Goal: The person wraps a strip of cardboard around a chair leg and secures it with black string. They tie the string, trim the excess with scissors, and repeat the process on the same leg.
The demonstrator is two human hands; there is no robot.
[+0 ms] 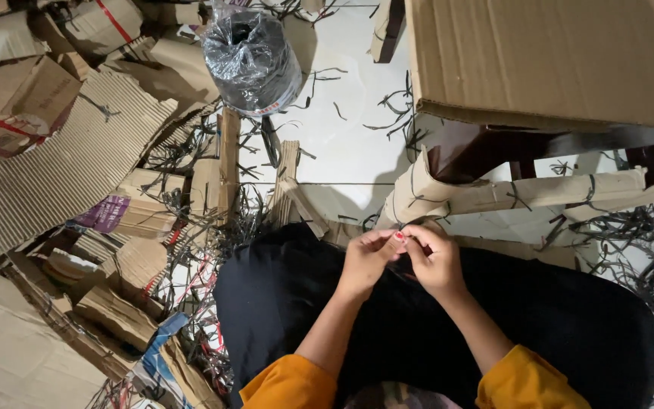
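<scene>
**2 hands pinched together over a dark strand, low centre of the frame**

Thin dark strand [405, 256] caught between both hands just below the middle of the frame, above a black-clothed lap [418, 326]; too fine and shadowed to trace far. Left hand [366, 261] closed in a fingertip grip on it, red-painted nail showing. Right hand [434, 261] closed likewise, fingertips meeting the left's. Orange sleeves [527, 379] at the bottom edge.

Just above the hands, a folded cardboard bundle [509, 195] tied round with dark strands, stretching toward the right edge. Behind it, dark wooden legs [467, 151] under a large cardboard sheet [554, 57] in the upper right. White tiled floor [350, 129] in the upper centre, littered with loose dark strips. Spool of black twine in clear wrap [251, 57] at top centre. Corrugated cardboard scraps [62, 167] heaped across the left half.
</scene>
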